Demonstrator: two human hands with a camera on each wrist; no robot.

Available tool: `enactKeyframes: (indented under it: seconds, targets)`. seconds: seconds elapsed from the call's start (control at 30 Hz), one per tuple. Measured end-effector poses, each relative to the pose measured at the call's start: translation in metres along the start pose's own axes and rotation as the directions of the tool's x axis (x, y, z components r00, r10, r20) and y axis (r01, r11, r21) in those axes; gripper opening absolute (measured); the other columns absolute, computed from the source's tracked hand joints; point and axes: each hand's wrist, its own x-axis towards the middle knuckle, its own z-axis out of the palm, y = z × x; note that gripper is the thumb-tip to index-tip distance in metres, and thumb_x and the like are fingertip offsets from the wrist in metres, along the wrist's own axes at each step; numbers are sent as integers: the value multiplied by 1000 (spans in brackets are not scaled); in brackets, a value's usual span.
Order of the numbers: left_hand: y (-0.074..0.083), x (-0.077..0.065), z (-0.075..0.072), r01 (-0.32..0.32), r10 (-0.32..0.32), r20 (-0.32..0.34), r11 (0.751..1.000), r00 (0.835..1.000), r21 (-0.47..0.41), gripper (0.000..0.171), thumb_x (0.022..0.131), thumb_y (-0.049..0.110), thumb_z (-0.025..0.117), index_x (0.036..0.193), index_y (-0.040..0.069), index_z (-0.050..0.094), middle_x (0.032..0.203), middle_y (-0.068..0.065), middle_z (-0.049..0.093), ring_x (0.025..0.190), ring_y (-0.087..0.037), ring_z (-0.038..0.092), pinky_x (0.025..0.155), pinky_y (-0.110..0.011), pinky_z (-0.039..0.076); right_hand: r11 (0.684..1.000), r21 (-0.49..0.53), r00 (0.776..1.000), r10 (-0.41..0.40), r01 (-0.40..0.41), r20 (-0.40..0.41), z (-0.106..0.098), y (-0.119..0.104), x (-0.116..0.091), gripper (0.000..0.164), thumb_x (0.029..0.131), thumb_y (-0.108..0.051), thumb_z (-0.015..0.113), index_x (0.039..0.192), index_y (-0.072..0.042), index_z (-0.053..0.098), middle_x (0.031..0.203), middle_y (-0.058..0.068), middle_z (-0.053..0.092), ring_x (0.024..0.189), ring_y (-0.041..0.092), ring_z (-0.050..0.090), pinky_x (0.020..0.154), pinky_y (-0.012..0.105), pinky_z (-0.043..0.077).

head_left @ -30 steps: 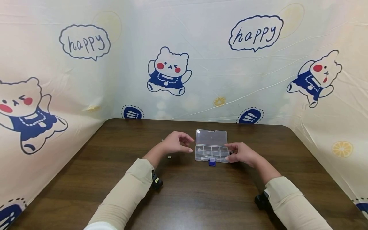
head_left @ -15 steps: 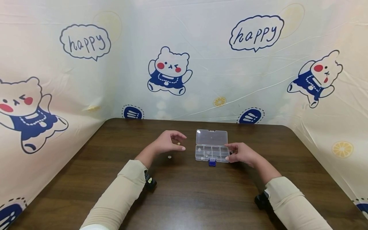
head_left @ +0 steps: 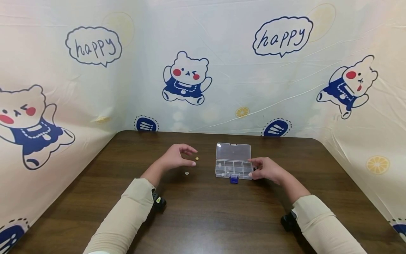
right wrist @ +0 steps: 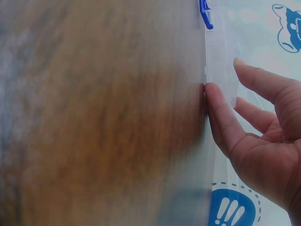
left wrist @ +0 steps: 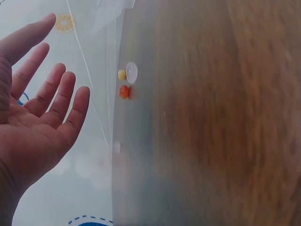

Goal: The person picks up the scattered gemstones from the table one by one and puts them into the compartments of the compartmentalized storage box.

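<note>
My left hand [head_left: 174, 156] hovers over the table left of the box, fingers loosely spread and nothing in them. In the left wrist view a yellow bead [left wrist: 122, 75], a clear oval piece [left wrist: 132, 73] and an orange-red bead [left wrist: 124, 92] lie beyond its fingertips. The head view has the yellow bead [head_left: 197, 158] just right of those fingers and a small whitish piece [head_left: 186, 173] below them. My right hand [head_left: 268, 169] holds the right end of a clear compartment box [head_left: 238, 164], thumb at the front corner, fingers behind. Its lid [head_left: 233, 151] stands open; a few pale pieces lie in left compartments.
The brown wooden table [head_left: 203, 218] reaches back to a cloth backdrop [head_left: 222, 88] printed with bears. A blue latch [head_left: 234, 179] sticks out from the box's front edge. Another small pale piece [left wrist: 117, 147] lies near the table's surface in the left wrist view.
My left hand has moved left, away from the box, and the yellow bead has come into sight beside its fingers. My right hand and the box have stayed in place.
</note>
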Motion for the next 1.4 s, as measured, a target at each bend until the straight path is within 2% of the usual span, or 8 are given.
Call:
enactKeyframes:
  seconds: [0.23,0.43,0.67,0.93,1.1,1.4]
  targets:
    - [-6,-3,-6,19,-19,3,1000,1000,23,46,78,14,83,120,3,66,122,-19,63,114,-37,57,95,-51,46,1000,-17,1000,-8,8,0,-1,0,0,67,80,-7,79,140,-1,50,126,23,52,97,28,52,75,30,53]
    - [-10,-4,-10,29,-29,-2,998,1000,59,46,79,14,83,120,3,66,123,-20,62,114,-36,57,96,-52,46,1000,-16,1000,-4,4,0,-1,0,0,67,80,-7,79,140,-1,50,127,23,52,97,28,52,75,30,53]
    - [-16,-3,-16,70,-69,-14,996,998,63,48,77,15,84,121,3,66,124,-17,62,115,-34,57,96,-51,46,1000,-29,1000,-7,7,-3,-1,1,0,67,80,-8,79,140,-2,51,127,23,52,98,29,52,76,31,53]
    - [-26,1,-25,131,-133,19,989,991,65,50,78,16,84,123,5,65,127,-16,62,119,-33,56,100,-51,43,1000,-14,1000,-2,2,-3,-1,1,0,67,80,-7,79,140,-1,50,127,23,51,97,28,52,75,30,54]
    - [-33,6,-30,162,-163,15,984,986,73,49,78,15,83,124,6,66,125,-17,62,117,-33,57,99,-50,43,999,-35,1000,-9,9,-6,-1,1,0,67,80,-8,80,140,-2,51,128,23,52,98,29,52,76,30,52]
    - [-42,17,-35,177,-181,30,977,983,121,46,77,9,84,120,6,68,121,-16,64,115,-32,57,96,-47,47,999,-35,1000,-6,6,-2,0,0,0,66,81,-8,79,140,-2,51,129,24,52,98,29,52,76,31,52]
